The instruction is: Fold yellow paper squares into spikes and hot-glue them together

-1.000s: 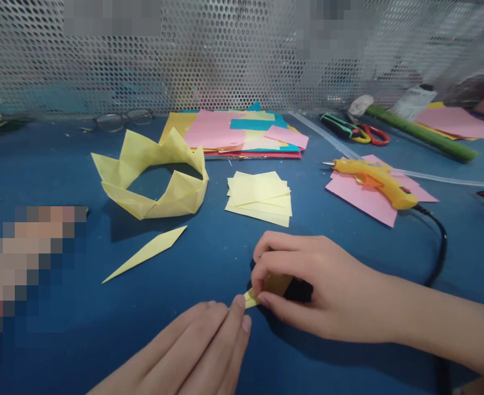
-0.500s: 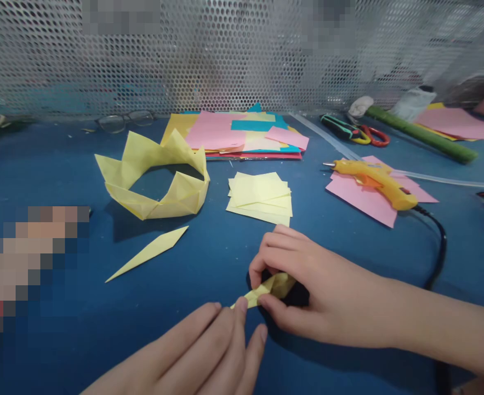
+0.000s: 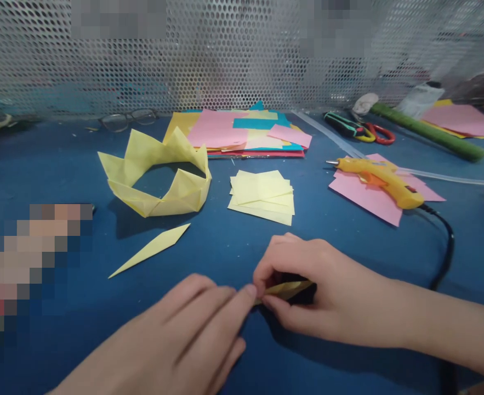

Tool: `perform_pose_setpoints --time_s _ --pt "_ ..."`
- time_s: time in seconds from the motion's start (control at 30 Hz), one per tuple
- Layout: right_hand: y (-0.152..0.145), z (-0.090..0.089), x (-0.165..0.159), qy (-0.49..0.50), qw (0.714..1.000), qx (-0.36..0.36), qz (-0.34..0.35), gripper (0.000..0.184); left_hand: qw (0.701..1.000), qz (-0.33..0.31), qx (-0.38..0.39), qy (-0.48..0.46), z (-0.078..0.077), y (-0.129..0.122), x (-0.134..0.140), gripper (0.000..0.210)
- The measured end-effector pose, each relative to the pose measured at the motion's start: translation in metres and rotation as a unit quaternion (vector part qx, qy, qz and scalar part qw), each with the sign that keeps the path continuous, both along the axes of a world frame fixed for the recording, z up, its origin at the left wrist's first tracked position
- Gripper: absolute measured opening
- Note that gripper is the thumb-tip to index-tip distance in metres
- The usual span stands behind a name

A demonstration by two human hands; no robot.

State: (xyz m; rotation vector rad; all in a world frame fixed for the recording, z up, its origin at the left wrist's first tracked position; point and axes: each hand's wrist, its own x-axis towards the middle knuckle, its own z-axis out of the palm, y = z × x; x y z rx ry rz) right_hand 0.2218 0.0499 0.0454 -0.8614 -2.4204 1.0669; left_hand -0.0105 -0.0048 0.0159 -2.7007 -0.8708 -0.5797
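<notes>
My right hand pinches a narrow folded piece of yellow paper between thumb and fingers, low over the blue table. Its left tip is covered by fingers. My left hand meets it from the left, fingers together, the index fingertip pressing at that covered tip. Beyond my left hand lies a flat, pointed yellow paper piece. Behind that stands a yellow paper crown-like ring with pointed peaks. A loose stack of pale yellow paper rectangles sits beyond my right hand.
A yellow hot glue gun rests on pink paper, its black cord running down the right. Coloured sheets, glasses, scissors and a green stem lie along the perforated metal screen. At left, something is pixelated.
My left hand has shifted and its fingers now meet my right fingertips. The folded paper has turned flatter, and its left tip has become covered. The view has moved slightly.
</notes>
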Motion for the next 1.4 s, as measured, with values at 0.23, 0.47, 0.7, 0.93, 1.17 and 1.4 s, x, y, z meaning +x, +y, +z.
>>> perform_pose_setpoints --time_s 0.23,0.47,0.7,0.93,1.17,1.4 --pt "-0.008 0.004 -0.003 0.06 0.986 -0.153 -0.02 0.018 0.971 0.02 -0.235 -0.044 0.023 0.012 0.007 0.025" --pt "-0.005 0.007 -0.01 -0.004 0.994 -0.111 0.01 0.012 0.904 0.088 -0.388 -0.158 0.033 0.008 0.015 0.025" --pt "0.002 0.006 -0.022 0.041 0.995 -0.015 0.089 0.025 0.878 0.109 -0.428 -0.185 0.032 0.008 0.011 0.027" --pt "0.005 0.002 -0.02 0.085 0.989 -0.042 0.117 0.028 0.827 0.14 -0.481 -0.257 0.032 0.01 0.014 0.025" --pt "0.003 0.007 -0.022 0.106 0.986 -0.096 0.089 0.035 0.759 0.128 -0.541 -0.34 0.033 0.005 0.011 0.027" --pt "0.002 0.004 -0.022 0.106 0.981 -0.146 0.074 0.023 0.735 0.154 -0.57 -0.332 0.039 0.008 0.011 0.026"
